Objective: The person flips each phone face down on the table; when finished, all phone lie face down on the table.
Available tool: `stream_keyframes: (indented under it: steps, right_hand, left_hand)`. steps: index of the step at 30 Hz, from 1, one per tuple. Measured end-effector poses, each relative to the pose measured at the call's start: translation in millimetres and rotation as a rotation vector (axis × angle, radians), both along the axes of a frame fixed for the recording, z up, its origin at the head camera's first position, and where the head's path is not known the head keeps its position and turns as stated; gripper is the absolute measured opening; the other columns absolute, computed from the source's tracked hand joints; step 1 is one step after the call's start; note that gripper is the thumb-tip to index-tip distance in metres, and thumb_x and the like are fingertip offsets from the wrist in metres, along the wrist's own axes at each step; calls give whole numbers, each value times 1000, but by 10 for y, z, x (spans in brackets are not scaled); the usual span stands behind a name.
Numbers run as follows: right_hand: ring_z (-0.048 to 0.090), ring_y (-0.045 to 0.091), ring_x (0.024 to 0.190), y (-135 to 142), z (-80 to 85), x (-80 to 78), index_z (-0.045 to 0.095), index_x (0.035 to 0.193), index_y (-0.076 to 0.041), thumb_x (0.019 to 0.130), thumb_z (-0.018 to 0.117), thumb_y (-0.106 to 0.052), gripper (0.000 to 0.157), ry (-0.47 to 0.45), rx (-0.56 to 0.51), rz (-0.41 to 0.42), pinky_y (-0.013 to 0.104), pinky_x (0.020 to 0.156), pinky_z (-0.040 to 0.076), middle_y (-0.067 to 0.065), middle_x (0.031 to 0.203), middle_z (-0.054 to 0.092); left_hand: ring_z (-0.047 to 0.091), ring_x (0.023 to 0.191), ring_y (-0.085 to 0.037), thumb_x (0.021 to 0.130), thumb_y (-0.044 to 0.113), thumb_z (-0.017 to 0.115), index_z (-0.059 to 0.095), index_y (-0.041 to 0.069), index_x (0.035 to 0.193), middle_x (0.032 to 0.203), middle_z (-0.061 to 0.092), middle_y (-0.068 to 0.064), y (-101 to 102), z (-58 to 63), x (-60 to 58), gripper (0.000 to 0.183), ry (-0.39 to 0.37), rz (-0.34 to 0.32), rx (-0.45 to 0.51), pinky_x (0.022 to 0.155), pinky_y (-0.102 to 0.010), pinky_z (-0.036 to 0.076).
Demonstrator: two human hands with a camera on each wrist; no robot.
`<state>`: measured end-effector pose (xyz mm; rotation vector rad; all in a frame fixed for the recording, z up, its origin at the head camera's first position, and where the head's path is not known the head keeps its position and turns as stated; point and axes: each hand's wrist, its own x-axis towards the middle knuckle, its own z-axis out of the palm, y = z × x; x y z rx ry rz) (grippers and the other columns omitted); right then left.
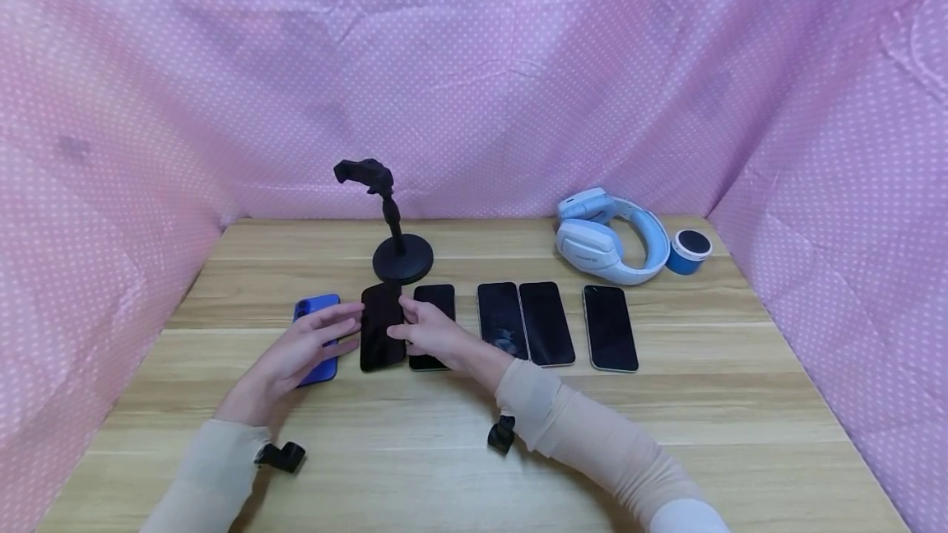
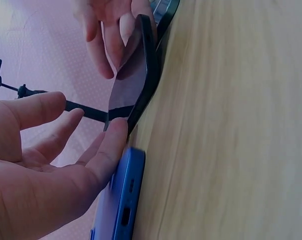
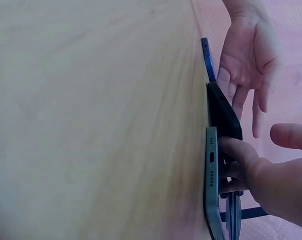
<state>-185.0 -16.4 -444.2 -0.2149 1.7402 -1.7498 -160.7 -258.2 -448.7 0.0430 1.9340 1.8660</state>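
Note:
A black phone point(image 1: 382, 326) tilts over the wooden table, its right edge raised. My left hand point(image 1: 314, 340) is at its left edge, fingers spread; in the left wrist view a fingertip touches the low side. From the right, my right hand point(image 1: 440, 336) has its fingers at the raised edge; the right wrist view puts them beneath, with the thumb point(image 3: 290, 136) away from the phone. Under my left hand lies a blue phone point(image 1: 320, 371), partly covered. Another dark phone point(image 1: 437, 300) lies below my right hand, half hidden by it.
Further right lie three more dark phones, including one point(image 1: 546, 323) in the middle and one point(image 1: 611, 327) at the end. Behind stand a black phone stand point(image 1: 402, 258), light blue headphones point(image 1: 592, 249) and a small blue speaker point(image 1: 685, 260). Pink dotted cloth point(image 1: 474, 81) surrounds the table.

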Motion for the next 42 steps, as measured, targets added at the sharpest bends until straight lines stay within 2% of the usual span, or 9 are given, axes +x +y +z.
stream_keyframes:
  steps: [8,15,26,32,37,39,42]
  right_hand:
    - [19,25,151,-32,49,75,19,160,-1,100,63,-14,75,63,64,32,43,114,37,12,167,18]
    - [15,25,153,-68,80,120,18,161,-2,102,61,-15,74,133,95,72,37,123,18,7,168,14]
    - [13,26,153,-58,92,118,18,161,-3,101,63,-12,76,103,96,62,38,123,16,7,168,15]
    - [14,25,153,-71,118,106,18,161,-4,101,62,-12,76,107,113,70,37,123,17,7,168,15]
    - [25,22,150,-114,147,117,26,161,-8,101,63,-12,71,196,121,2,35,121,24,8,165,25]
    - [34,24,146,-126,174,117,32,159,-10,101,62,-9,66,216,55,-56,37,118,32,11,161,34]
    - [52,30,134,-140,227,104,40,155,-12,101,59,-2,58,197,-107,-138,42,108,46,17,150,50]
  left_hand:
    - [26,148,-39,107,25,55,31,-5,155,160,28,-23,-55,21,17,62,9,-4,7,109,-37,43]
    - [29,147,-36,107,26,54,30,-5,155,160,28,-24,-100,19,55,62,8,-1,-24,114,-39,37]
    - [45,139,-26,107,22,55,34,-9,151,155,35,-28,-104,-31,32,58,23,-10,-43,108,-29,43]
    - [44,139,-30,108,24,54,34,-8,152,156,34,-28,-137,5,20,58,19,-16,-71,108,-33,45]
    - [53,129,-32,106,27,56,37,-7,150,150,42,-29,-178,37,7,59,50,-40,-97,101,-38,52]
    - [57,125,-31,106,27,56,39,-7,149,147,47,-29,-199,58,2,57,66,-43,-104,98,-38,54]
    - [61,122,-29,107,27,56,39,-8,148,144,51,-27,-244,109,-3,57,89,-40,-103,98,-37,54]
